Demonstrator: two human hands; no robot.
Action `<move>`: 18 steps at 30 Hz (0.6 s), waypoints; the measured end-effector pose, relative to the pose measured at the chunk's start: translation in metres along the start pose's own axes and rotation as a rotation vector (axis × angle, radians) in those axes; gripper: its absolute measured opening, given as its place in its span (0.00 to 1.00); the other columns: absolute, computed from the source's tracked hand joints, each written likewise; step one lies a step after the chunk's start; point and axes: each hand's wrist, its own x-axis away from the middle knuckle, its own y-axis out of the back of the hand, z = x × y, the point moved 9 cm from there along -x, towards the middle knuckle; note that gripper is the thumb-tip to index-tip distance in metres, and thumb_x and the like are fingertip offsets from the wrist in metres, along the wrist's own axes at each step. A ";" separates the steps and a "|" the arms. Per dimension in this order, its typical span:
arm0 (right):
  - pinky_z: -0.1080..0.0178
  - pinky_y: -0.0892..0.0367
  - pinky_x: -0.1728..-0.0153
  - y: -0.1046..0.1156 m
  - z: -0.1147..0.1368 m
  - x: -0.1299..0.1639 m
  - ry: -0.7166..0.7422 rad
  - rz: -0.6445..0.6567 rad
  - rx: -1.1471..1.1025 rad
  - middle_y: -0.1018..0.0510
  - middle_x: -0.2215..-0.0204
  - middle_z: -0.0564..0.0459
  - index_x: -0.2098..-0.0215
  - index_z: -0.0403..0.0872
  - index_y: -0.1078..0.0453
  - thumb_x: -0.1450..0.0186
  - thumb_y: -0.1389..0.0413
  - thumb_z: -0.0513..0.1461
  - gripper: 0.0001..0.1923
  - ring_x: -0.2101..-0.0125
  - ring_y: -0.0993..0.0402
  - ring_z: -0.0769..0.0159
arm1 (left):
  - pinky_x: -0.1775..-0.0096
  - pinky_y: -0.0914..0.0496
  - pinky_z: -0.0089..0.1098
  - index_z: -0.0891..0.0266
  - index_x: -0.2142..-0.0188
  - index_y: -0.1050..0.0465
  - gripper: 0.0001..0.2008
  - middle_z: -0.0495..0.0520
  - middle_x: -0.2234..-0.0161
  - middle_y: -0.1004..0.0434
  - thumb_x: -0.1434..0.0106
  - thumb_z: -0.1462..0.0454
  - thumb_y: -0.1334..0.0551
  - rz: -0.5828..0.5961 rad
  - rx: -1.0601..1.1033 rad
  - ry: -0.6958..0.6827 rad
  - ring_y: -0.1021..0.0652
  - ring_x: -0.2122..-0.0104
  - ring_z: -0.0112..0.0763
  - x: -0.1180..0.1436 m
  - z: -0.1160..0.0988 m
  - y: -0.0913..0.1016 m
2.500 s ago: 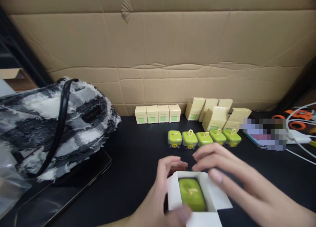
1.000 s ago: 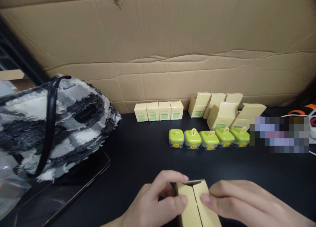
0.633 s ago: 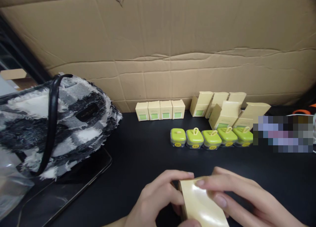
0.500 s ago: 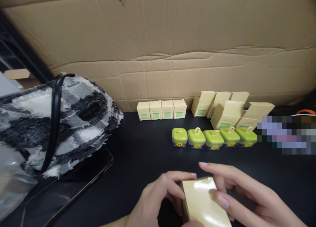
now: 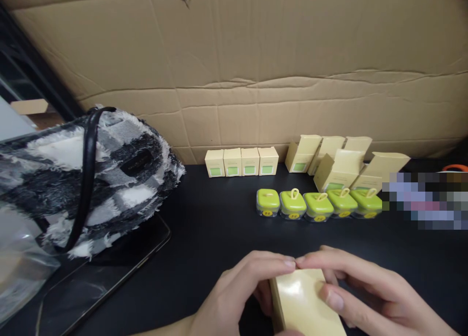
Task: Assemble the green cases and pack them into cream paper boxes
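Note:
A pale yellow cardboard box [image 5: 305, 302] sits between my two hands at the front of the black table, its lower part cut off by the frame. My left hand [image 5: 237, 292] grips its left side, with the index fingertip on the far top edge. From the right, my right hand [image 5: 365, 292] holds it with the thumb on the top face and the index fingertip meeting the left one at the far edge. Beyond them stands a row of small clear containers with lime-green lids [image 5: 318, 203], most showing an upright loop and a yellow round sticker.
Several closed small boxes [image 5: 233, 163] line up at the back. Boxes with raised flaps [image 5: 340, 168] stand to their right. A shaggy black-and-white bag [image 5: 120, 180] rests at left above a dark glossy panel [image 5: 98, 282], beside a plastic bag [image 5: 22, 272]. Cardboard [image 5: 234, 43] forms the back wall.
My right index finger has come down onto the box's far edge, and my left index finger has slid right along it to meet it. The view has shifted slightly.

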 end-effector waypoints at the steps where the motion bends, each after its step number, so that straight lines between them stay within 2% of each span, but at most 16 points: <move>1: 0.69 0.26 0.69 0.000 0.001 0.000 0.012 -0.001 0.007 0.22 0.75 0.57 0.59 0.62 0.22 0.38 0.40 0.45 0.09 0.74 0.26 0.67 | 0.65 0.27 0.28 0.48 0.44 0.35 0.25 0.58 0.50 0.26 0.40 0.63 0.34 -0.006 -0.003 0.001 0.22 0.62 0.38 0.000 0.000 0.000; 5: 0.70 0.27 0.68 0.001 0.003 0.000 0.043 -0.005 0.033 0.22 0.77 0.59 0.59 0.64 0.23 0.38 0.39 0.45 0.09 0.74 0.26 0.68 | 0.61 0.26 0.30 0.48 0.40 0.39 0.27 0.59 0.49 0.26 0.37 0.64 0.36 0.036 -0.054 -0.061 0.22 0.57 0.41 -0.001 -0.006 -0.001; 9: 0.73 0.29 0.71 0.002 0.005 0.000 0.048 -0.033 0.065 0.24 0.77 0.60 0.58 0.63 0.23 0.38 0.40 0.44 0.09 0.76 0.27 0.70 | 0.57 0.26 0.30 0.52 0.42 0.35 0.26 0.60 0.48 0.26 0.39 0.65 0.35 0.074 -0.134 -0.124 0.22 0.54 0.42 -0.005 -0.010 -0.001; 14: 0.75 0.30 0.77 -0.001 0.009 0.002 0.100 -0.014 0.183 0.22 0.76 0.59 0.57 0.57 0.25 0.34 0.45 0.46 0.09 0.75 0.25 0.70 | 0.64 0.24 0.26 0.55 0.41 0.38 0.26 0.62 0.50 0.26 0.38 0.60 0.36 0.060 -0.170 -0.187 0.21 0.57 0.41 -0.004 -0.009 -0.003; 18: 0.78 0.28 0.72 -0.002 0.020 0.004 0.242 -0.008 0.348 0.18 0.67 0.60 0.51 0.60 0.31 0.33 0.46 0.44 0.12 0.74 0.22 0.73 | 0.66 0.25 0.27 0.55 0.43 0.37 0.25 0.62 0.51 0.27 0.38 0.59 0.36 0.048 -0.182 -0.166 0.21 0.61 0.38 -0.003 -0.003 -0.004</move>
